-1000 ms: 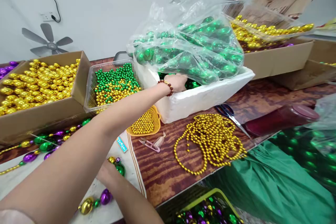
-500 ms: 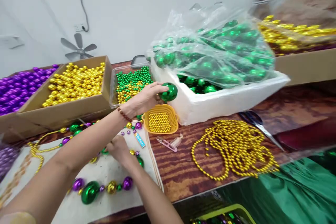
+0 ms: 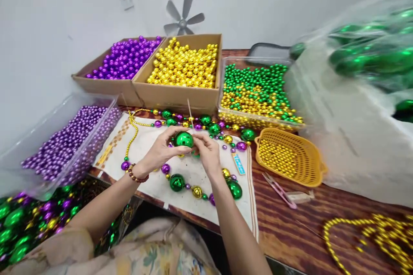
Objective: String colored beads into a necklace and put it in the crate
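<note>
Green ball (image 3: 183,139): large, glossy, held up just above the white cloth (image 3: 146,137) at the near middle of the wooden table (image 3: 290,232), between both hands.

Left hand (image 3: 159,152): beaded bracelet (image 3: 135,176) at the wrist; thumb and fingers curled round the ball from the left and below, gripping it.

Right hand (image 3: 208,154): thumb and forefinger pinched together right against the ball's right side; whether they nip a thread or the ball itself cannot be told.

On the cloth: a strand of mixed beads (image 3: 196,192) in green, gold and purple lies just below the hands, and a further run continues along the cloth's far edge.

Surroundings: cardboard box of purple beads (image 3: 124,58) and cardboard box of gold beads (image 3: 183,62) side by side at the back; clear tray (image 3: 258,90) of small green and gold beads to their right; yellow basket (image 3: 318,167) of small gold beads near the cloth's right edge; pink snips (image 3: 279,189) just in front of it; clear tub of small purple beads (image 3: 64,142) to the left; gold bead strand (image 3: 380,232) at lower right; white foam box (image 3: 348,137) at right, blurred
</note>
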Demonstrator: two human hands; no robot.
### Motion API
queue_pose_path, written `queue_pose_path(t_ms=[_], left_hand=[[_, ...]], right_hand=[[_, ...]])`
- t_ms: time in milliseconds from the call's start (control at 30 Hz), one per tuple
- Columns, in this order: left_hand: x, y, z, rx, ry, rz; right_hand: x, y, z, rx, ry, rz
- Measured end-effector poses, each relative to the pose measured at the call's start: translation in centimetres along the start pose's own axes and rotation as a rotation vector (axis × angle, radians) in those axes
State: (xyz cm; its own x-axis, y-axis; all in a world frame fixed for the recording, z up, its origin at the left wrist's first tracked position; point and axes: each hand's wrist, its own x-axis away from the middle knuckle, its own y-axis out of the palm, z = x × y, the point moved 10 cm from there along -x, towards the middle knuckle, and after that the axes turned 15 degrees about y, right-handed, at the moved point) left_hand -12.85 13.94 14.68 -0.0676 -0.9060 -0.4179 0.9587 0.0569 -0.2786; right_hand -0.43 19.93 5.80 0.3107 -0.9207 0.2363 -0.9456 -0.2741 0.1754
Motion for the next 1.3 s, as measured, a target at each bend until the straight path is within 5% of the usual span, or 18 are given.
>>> queue_pose_path(t_ms=[167,400,833,1300], left_hand=[[1.2,-2.9,-0.5,-0.313,0.157,0.049],[2.3,-4.5,-3.7,0.131,0.109,0.332],[2.4,-8.1,-8.9,0.893,-0.292,0.702],[2.1,-7.2,-10.0,1.214,-0.525,0.800]], right_hand=[[1.1,2.7,0.2,-0.107,0.049,0.008],[1.7,4.1,1.1,-0.076,0.082,-0.021],[7.0,3.7,0.9,0.277,-0.154,0.026],[8.5,5.6,1.3,0.405,-0.183,-0.001]])
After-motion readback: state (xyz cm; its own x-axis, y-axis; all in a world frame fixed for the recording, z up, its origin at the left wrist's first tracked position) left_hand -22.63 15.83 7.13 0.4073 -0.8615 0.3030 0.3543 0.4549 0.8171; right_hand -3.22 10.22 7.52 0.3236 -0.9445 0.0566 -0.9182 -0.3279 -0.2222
